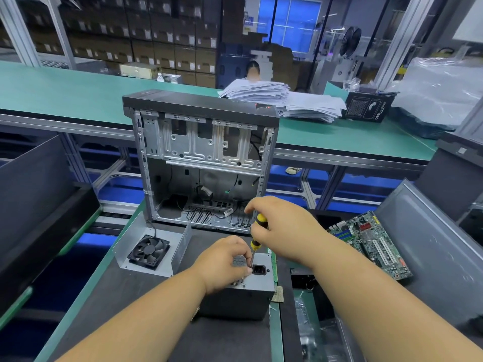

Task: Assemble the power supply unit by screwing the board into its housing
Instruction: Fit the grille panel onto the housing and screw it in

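Power supply housing (243,296) sits near centre on the dark mat (146,304), a grey metal box with its socket face turned up; black mains socket (259,270) shows at the right of that face, honeycomb vent partly visible between the fingers of the left hand.

Left hand (224,265): fingers curled over the top of the housing, thumb and fingertips pinching around the lower end of the screwdriver shaft just left of the socket. Whether a screw sits under the tip, cannot tell.

Right hand (277,226): wrapped around the yellow-and-black screwdriver (257,232), grasping its handle from the right. Tool stands near upright, tilted slightly, tip down on the housing face.

Left of the housing, just apart from it: bent sheet-metal cover (180,248) lying open, with 1 black fan (149,250) mounted on its floor.

Far side of the mat: open desktop tower case (203,152), upright, side panel off, bare drive cage in the upper half, loose wires in the lower half.

Right: green motherboard (371,244) lying tilted against a grey tray, well apart from the housing.

Far bench with green surface (65,92) carries a stack of white papers (282,100) and a black carton (368,107). Person seated beyond the papers; stacked cartons on shelving behind.
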The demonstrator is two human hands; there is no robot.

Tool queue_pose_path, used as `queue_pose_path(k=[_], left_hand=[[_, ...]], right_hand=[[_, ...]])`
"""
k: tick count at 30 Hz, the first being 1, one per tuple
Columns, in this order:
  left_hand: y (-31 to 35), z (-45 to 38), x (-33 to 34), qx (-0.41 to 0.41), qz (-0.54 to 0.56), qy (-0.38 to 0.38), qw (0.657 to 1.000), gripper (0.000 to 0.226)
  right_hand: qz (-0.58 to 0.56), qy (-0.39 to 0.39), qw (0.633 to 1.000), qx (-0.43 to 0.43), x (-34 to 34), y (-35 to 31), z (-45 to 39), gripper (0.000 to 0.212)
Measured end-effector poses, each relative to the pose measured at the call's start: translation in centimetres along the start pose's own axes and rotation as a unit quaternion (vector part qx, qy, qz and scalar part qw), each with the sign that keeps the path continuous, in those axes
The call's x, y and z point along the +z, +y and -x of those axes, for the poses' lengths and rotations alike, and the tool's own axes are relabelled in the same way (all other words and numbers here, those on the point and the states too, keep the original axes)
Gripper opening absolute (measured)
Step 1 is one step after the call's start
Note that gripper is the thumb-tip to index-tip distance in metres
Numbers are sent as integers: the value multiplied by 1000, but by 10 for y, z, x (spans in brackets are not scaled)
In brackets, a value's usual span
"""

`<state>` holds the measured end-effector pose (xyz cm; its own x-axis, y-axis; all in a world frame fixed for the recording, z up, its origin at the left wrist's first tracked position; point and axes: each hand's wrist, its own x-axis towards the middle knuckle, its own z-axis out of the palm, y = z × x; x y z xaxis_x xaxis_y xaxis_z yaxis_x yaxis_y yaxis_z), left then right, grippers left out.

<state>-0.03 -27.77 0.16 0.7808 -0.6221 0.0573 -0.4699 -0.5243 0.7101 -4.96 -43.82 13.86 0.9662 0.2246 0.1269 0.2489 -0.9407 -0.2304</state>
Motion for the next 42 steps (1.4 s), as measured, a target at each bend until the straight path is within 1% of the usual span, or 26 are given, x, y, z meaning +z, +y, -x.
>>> queue_pose_path(k=[2, 3, 6, 9, 11, 14, 17, 20, 23, 25, 27, 29, 31, 32, 35, 38, 42], left_hand=[[0, 0, 0, -1, 3, 0, 1000, 12], [0, 0, 0, -1, 5, 1, 1000, 13], [0, 0, 0, 2, 10, 4, 1000, 14], [0, -1, 0, 6, 8, 2, 1000, 15], [0, -2, 0, 8, 4, -2, 1000, 14], [-1, -2, 0, 11, -1, -4, 1000, 14], [-2, -2, 0, 13, 1, -3, 1000, 17], [-2, -2, 1, 14, 2, -5, 1000, 17], [-2, -2, 1, 14, -4, -3, 1000, 14], [-3, -2, 1, 17, -9, -1, 1000, 14], [-3, -1, 1, 17, -7, 0, 1000, 14], [-2, -1, 1, 15, -3, 3, 1000, 15], [-2, -1, 1, 14, -1, 5, 1000, 15], [-3, -1, 1, 14, -1, 4, 1000, 16], [-2, -1, 1, 15, -6, -1, 1000, 18], [-2, -1, 1, 10, -9, -1, 1000, 16], [-1, -1, 0, 9, -15, -3, 1000, 15]], right_hand=[[23, 0, 1000, 7, 1, 1, 0, 18], [43, -1, 999, 11, 1, 1, 0, 17], [78, 7, 997, 20, 4, 0, 1, 28], [37, 7, 999, 22, 4, 0, 3, 22], [14, 7, 1000, 19, 1, 0, 4, 27], [35, 23, 999, 21, 2, 2, 4, 25], [70, 17, 997, 27, 5, 4, 3, 25], [34, 16, 999, 24, 7, 4, 4, 20], [6, 20, 1000, 16, 6, 2, 4, 26], [13, 38, 999, 17, 6, 3, 4, 21], [45, 46, 998, 18, 6, 5, 3, 16], [73, 44, 996, 24, 7, 5, 3, 25], [76, 45, 996, 28, 8, 6, 3, 33], [66, 44, 996, 28, 8, 6, 4, 32], [27, 35, 999, 17, 6, 6, 5, 16], [21, 34, 999, 5, 3, 6, 5, 21], [49, 47, 998, 4, 4, 6, 4, 13]])
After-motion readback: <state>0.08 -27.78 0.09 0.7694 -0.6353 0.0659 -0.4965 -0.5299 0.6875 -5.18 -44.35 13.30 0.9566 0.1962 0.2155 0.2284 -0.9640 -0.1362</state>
